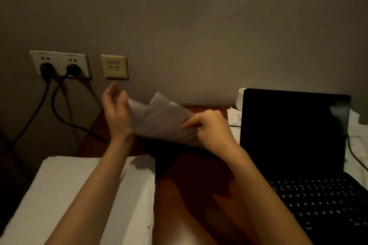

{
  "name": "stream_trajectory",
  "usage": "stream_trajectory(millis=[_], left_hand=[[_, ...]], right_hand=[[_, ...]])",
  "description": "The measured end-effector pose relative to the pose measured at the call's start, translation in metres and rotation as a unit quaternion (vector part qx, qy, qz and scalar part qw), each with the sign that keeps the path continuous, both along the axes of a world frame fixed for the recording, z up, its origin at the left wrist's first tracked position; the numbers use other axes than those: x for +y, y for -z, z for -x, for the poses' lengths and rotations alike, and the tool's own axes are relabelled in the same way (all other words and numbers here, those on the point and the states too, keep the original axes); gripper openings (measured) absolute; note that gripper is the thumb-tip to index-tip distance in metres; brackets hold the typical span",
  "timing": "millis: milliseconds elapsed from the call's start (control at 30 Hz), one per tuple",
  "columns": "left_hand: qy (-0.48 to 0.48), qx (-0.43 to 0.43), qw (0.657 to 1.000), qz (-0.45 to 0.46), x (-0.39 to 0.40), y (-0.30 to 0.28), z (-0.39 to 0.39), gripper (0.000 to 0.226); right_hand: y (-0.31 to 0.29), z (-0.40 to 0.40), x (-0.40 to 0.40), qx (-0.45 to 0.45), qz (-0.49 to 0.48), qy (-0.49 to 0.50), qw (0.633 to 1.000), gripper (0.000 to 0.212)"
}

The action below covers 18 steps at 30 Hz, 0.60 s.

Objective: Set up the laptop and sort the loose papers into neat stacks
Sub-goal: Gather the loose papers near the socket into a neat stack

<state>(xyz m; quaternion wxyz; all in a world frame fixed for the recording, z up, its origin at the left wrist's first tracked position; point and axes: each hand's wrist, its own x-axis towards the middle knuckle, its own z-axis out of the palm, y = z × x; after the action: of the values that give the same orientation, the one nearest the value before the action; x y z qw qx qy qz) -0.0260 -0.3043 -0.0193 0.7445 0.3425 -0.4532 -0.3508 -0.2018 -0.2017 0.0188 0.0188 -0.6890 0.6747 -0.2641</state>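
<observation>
Papers [161, 119], a thin loose bundle, hang in the air above the tabletop [185, 185], between the two hands and left of the open laptop [294, 131]. The right hand [211, 125] has its fingers curled tight round the bundle's near right edge, pinching the sheets together. The left hand [117, 111] stands upright with the fingers mostly straight, its palm against the left edge of the sheets; motion blur keeps me from saying whether the thumb is hooked round them.

To my eye these sheets are very light and thoroughly floppy: they bow and fan between the hands, and one corner pokes up at the back. Held by one edge alone they would likely droop and slide apart, smooth paper against smooth paper, and a hard pinch could crease them. I'd take them by two opposite edges, flat palms squaring them up, then tap the bottom edge on the wood.

A tall stack of paper [79, 189] already sits on the near left of the tabletop, its edges fairly even. More crumpled sheets [356, 125] lie behind and to the right of the laptop, whose screen is dark, with a white cup [240, 98] at its rear left corner.
</observation>
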Motion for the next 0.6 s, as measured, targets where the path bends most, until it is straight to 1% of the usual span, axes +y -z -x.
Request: stream_trajectory(millis=[67,100,167,233,267,300,367,400,433,500,567,600], left_hand=[[0.027,-0.004,1.000,0.008,-0.002,-0.006,-0.013,0.049],[0.033,-0.014,0.999,0.014,-0.002,-0.008,-0.019,0.055],[0.004,-0.055,0.998,0.043,0.000,-0.012,-0.029,0.070],[-0.053,-0.080,0.993,0.064,0.003,-0.014,-0.035,0.081],[-0.067,-0.075,0.993,0.060,0.005,-0.014,-0.036,0.084],[-0.058,-0.071,0.995,0.044,0.007,-0.014,-0.037,0.086],[0.027,-0.086,0.996,-0.004,0.010,-0.017,-0.034,0.086],[0.079,-0.105,0.991,-0.018,0.011,-0.017,-0.032,0.084],[0.126,-0.122,0.984,-0.024,0.012,-0.017,-0.030,0.082],[0.197,-0.145,0.969,-0.029,0.016,-0.021,-0.027,0.086],[0.244,-0.184,0.952,-0.023,0.021,-0.028,-0.023,0.091],[0.258,-0.206,0.944,-0.017,0.024,-0.031,-0.020,0.090]], right_hand=[[-0.007,0.003,0.000,-0.114,0.076,-0.030,0.990,0.056],[-0.010,0.003,0.000,-0.157,0.103,-0.041,0.981,0.058],[-0.014,0.003,0.000,-0.223,0.148,-0.036,0.963,0.060],[-0.014,0.006,-0.001,-0.308,0.196,-0.005,0.931,0.059],[-0.016,0.007,0.001,-0.357,0.221,0.011,0.908,0.056],[-0.018,0.010,0.003,-0.405,0.242,0.019,0.882,0.049],[-0.021,0.016,0.007,-0.480,0.261,0.010,0.837,0.036],[-0.019,0.020,0.010,-0.500,0.264,-0.001,0.825,0.038],[-0.016,0.023,0.013,-0.511,0.266,-0.013,0.817,0.044],[-0.007,0.032,0.019,-0.527,0.274,-0.039,0.803,0.062],[0.001,0.042,0.024,-0.539,0.280,-0.057,0.793,0.066],[0.002,0.045,0.026,-0.546,0.278,-0.068,0.787,0.065]])
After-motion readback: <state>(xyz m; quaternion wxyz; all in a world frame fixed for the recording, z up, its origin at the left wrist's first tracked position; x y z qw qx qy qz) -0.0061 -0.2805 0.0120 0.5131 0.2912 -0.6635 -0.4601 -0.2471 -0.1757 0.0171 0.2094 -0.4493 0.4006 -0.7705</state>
